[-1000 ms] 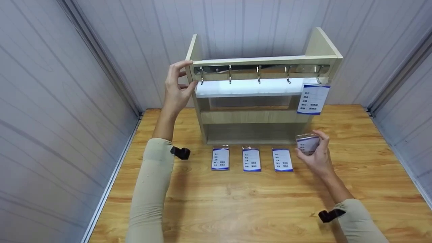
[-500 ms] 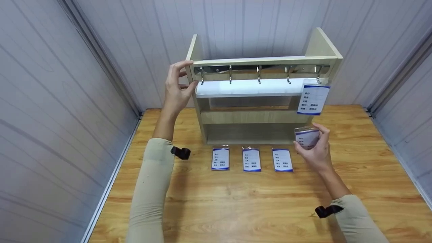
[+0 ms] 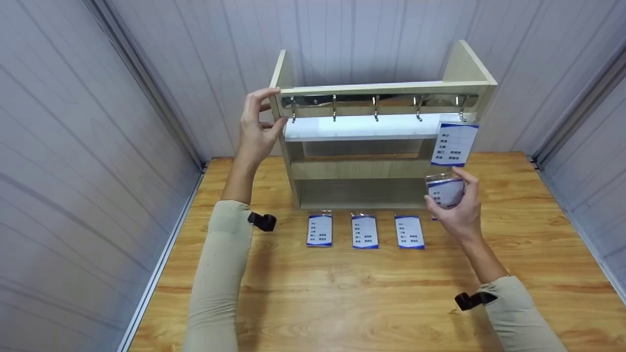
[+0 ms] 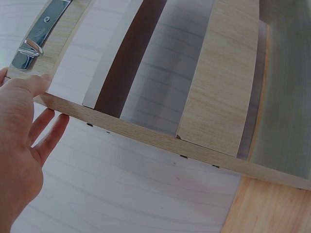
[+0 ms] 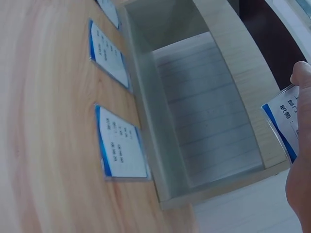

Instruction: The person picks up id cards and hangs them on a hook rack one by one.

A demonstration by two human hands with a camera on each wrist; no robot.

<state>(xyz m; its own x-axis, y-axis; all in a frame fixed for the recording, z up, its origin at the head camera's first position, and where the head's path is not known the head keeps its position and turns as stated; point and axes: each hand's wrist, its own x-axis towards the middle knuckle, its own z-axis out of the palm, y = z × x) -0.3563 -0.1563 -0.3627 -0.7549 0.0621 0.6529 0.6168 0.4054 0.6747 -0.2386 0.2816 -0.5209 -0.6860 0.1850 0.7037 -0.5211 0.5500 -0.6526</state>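
My left hand (image 3: 259,129) grips the upper left edge of a pale wooden shelf (image 3: 362,169). In the left wrist view, its thumb lies on the front near the end hook (image 4: 30,48), with other fingers round the side panel. My right hand (image 3: 463,215) pinches a clear-sleeved white and blue name badge (image 3: 444,190) by its sides, raised in front of the shelf's lower right. Just above it, another badge (image 3: 455,144) hangs from the rightmost hook of a metal hook rail (image 3: 375,100). Part of the held badge is hidden by the hand in the right wrist view.
Three more badges lie in a row on the wooden table before the shelf: left (image 3: 319,230), middle (image 3: 364,231) and right (image 3: 410,231). Several bare hooks line the rail left of the hanging badge. Panelled walls (image 3: 98,176) enclose the table at the back and both sides.
My right hand has risen with the badge toward the hanging one and tilted it more upright. The left hand has stayed on the shelf edge.
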